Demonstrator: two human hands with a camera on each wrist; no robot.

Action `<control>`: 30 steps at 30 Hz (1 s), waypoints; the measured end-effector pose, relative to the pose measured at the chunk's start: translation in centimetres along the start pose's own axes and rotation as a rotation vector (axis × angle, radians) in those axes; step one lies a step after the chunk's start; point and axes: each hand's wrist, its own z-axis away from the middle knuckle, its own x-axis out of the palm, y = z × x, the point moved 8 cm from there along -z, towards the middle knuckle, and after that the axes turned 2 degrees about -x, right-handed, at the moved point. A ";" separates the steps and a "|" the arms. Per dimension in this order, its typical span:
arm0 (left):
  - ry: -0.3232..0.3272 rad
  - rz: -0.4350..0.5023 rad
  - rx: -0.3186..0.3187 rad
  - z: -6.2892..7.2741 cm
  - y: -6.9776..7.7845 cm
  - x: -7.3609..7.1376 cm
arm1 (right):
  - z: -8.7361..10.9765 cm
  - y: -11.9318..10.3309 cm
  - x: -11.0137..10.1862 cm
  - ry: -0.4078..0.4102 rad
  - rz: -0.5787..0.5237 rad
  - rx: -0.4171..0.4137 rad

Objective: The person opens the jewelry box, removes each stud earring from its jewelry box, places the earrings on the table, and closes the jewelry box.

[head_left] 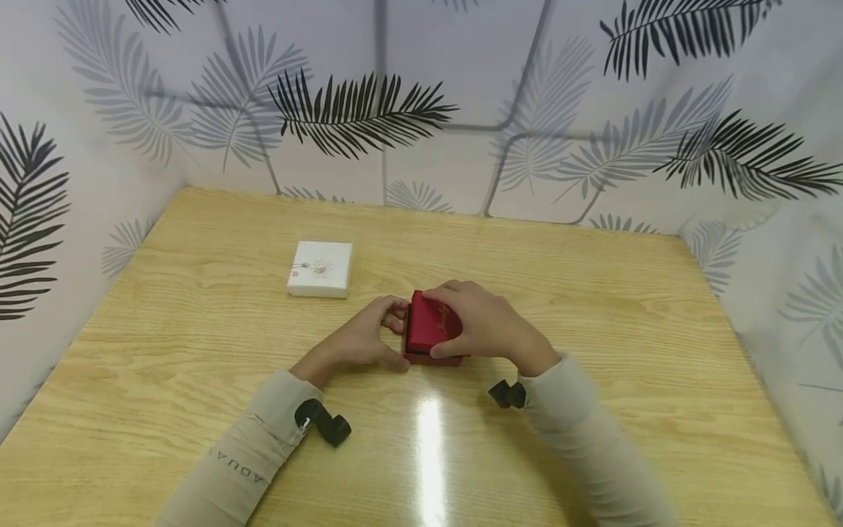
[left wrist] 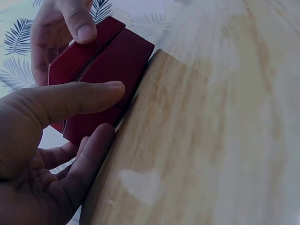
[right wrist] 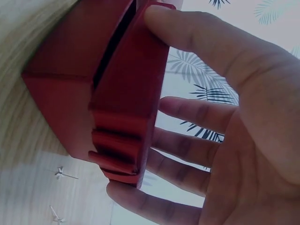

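A small red gift box with gold lettering on its lid (head_left: 426, 326) sits near the middle of the table. Its lid rests tilted over the base (head_left: 433, 361), and a dark gap shows between the two in both wrist views. My right hand (head_left: 487, 326) grips the lid from the right, thumb on the near edge and fingers at the far side. On the left, my left hand (head_left: 358, 337) holds the base, its thumb (left wrist: 101, 96) laid along the red wall. Folded ribbon (right wrist: 117, 145) shows on one side of the lid in the right wrist view.
A white square box (head_left: 320, 267) with a small flower print stands behind and left of the red one. The wooden table (head_left: 197, 351) meets a leaf-patterned backdrop (head_left: 421, 168) at the back and sides.
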 end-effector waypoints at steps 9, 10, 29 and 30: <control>0.004 0.018 -0.006 0.0 0.1 0.0 | -0.1 -0.2 0.2 -0.010 0.008 0.018; 0.006 0.018 -0.007 0.0 0.1 0.0 | -0.1 -0.3 0.2 -0.012 0.012 0.020; 0.005 0.013 -0.013 0.0 0.0 0.1 | 0.3 -0.7 0.3 0.035 0.016 0.014; 0.008 0.010 -0.011 0.1 0.1 0.1 | 0.3 -0.7 0.3 0.037 0.019 0.014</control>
